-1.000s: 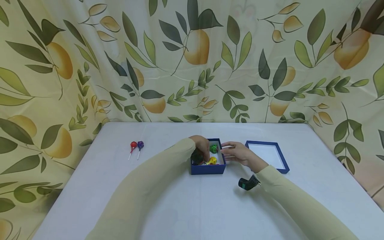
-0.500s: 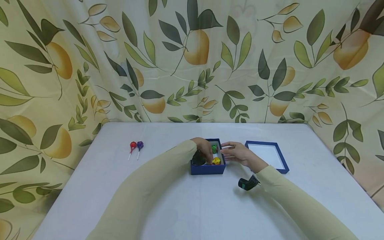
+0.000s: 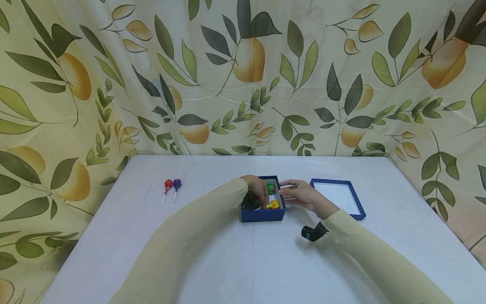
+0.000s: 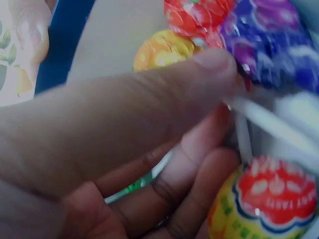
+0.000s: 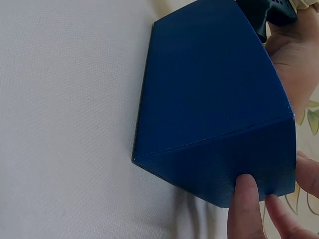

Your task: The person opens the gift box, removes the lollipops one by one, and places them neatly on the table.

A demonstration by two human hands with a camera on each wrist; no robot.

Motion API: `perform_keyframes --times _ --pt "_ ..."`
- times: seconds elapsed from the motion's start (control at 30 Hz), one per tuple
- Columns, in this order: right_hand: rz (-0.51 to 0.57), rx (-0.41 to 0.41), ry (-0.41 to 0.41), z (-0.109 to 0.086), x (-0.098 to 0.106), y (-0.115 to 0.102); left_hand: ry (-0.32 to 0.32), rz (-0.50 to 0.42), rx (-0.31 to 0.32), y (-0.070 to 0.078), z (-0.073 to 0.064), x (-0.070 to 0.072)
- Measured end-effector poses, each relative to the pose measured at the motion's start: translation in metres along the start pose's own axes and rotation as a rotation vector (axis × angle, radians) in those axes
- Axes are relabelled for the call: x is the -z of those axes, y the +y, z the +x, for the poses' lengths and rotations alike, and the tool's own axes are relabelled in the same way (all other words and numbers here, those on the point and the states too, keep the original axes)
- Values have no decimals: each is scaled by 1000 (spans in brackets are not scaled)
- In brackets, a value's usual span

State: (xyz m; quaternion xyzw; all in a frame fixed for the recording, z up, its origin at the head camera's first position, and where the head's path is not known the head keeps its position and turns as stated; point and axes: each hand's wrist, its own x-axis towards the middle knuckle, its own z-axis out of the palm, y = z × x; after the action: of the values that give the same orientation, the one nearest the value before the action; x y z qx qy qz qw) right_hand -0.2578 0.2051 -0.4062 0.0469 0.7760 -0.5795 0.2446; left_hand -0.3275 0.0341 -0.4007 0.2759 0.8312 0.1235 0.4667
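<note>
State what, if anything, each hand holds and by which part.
Left hand: cannot be told; thumb and fingers are among lollipops, contact unclear. Right hand: no grip shows; fingers touch a side of the box.

High forward-down head view, close wrist views, blue box (image 3: 263, 215) in all.

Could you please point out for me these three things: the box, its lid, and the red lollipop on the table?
Box (image 3: 263, 215): head view, on its front wall.
Lid (image 3: 357, 199): head view, on the right side of its blue rim.
Red lollipop (image 3: 168, 183): head view, on its wrapped head.
</note>
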Motion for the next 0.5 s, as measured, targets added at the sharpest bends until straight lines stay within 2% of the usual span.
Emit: perform_keyframes --times 0.3,0.5 --pt "-2 0 0 0 -1 -1 10 -6 -10 0 -9 1" --pt "-10 2 -2 -2 -1 -2 12 -79 -9 -1 -12 3"
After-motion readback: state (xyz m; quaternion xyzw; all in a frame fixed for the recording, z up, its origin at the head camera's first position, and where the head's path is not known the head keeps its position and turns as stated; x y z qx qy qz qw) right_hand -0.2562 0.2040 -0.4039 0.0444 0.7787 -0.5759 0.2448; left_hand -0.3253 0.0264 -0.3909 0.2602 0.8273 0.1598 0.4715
